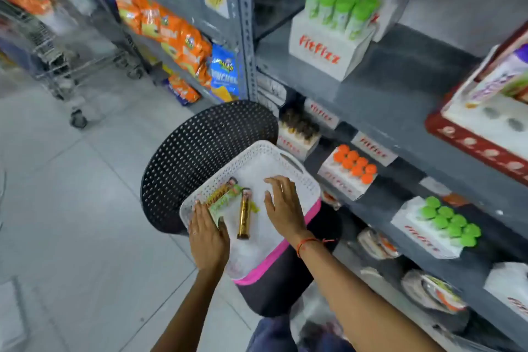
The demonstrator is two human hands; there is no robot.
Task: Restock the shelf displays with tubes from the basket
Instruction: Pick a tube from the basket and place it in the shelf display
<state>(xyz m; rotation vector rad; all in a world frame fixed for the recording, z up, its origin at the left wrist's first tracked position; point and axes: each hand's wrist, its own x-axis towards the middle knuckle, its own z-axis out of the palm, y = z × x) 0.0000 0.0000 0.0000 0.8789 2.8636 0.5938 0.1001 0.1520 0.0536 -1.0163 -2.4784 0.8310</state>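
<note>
A white perforated basket (297, 177) rests on a black chair with a pink-edged seat. Inside lie a gold-brown tube (244, 217) and, to its left, a green tube (221, 203) with another gold tube beside it. My left hand (207, 240) is at the basket's near left corner, fingers wrapped on the green tube. My right hand (283, 203) hovers over the basket's right half, fingers spread, holding nothing. White display boxes on the grey shelves hold green-capped tubes (338, 7), orange-capped tubes (355, 164) and more green-capped tubes (448, 220).
The black chair back (200, 157) rises behind the basket. Grey metal shelving (394, 88) runs along the right; a red-rimmed display tray (468, 137) juts out at upper right. Snack bags (171, 31) fill shelves to the left. A wire trolley (57, 66) stands on the tiled floor.
</note>
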